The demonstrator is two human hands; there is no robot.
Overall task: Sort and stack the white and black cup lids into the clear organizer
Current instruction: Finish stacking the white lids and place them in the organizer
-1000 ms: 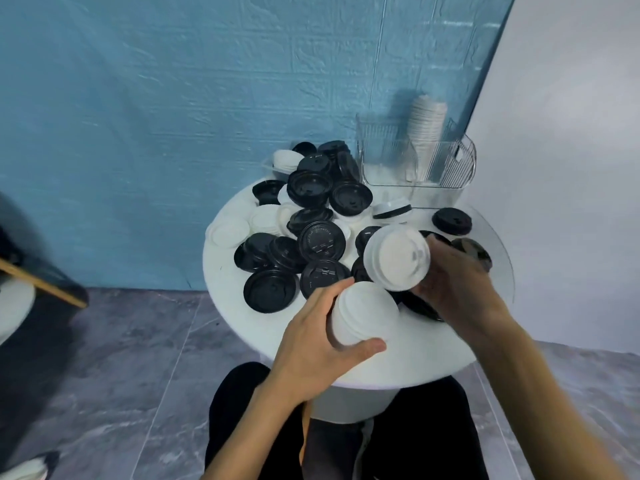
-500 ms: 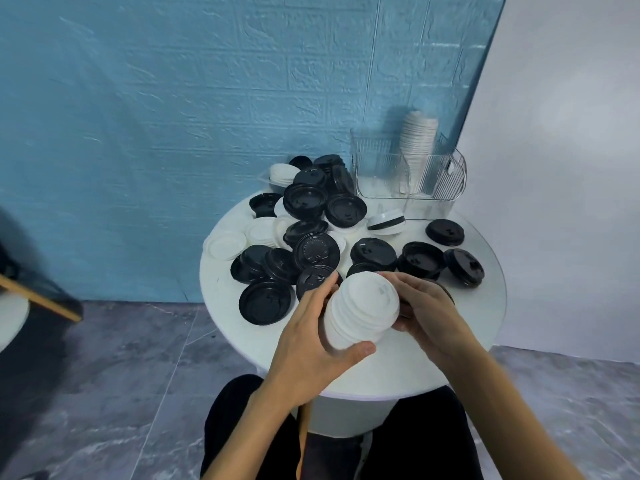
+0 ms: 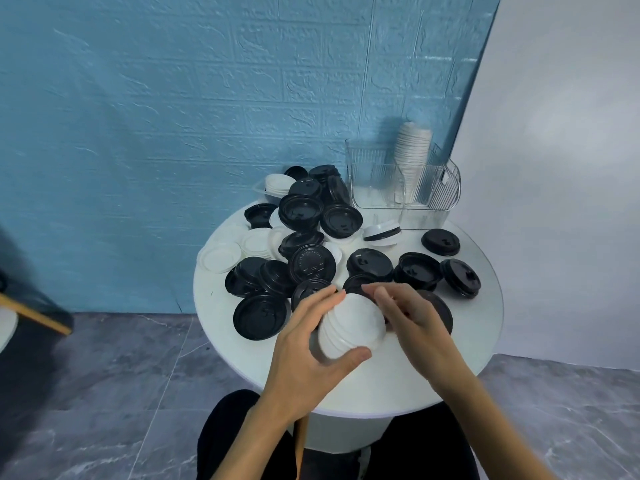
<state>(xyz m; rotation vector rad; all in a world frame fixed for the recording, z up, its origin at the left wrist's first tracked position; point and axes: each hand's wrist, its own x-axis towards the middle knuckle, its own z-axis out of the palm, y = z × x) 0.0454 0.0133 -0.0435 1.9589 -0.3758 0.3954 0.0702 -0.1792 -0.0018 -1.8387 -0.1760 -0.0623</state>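
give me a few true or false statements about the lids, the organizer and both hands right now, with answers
1. The left hand holds a stack of white lids. True.
2. The clear organizer holds only black lids. False: a tall stack of white lids stands in it; no black ones show inside.
3. Loose black lids lie on the round white table. True.
4. The right hand is reaching into the organizer. False: it is beside the held stack, near the table's front.
5. The organizer stands at the table's front edge. False: it stands at the back, near the wall.
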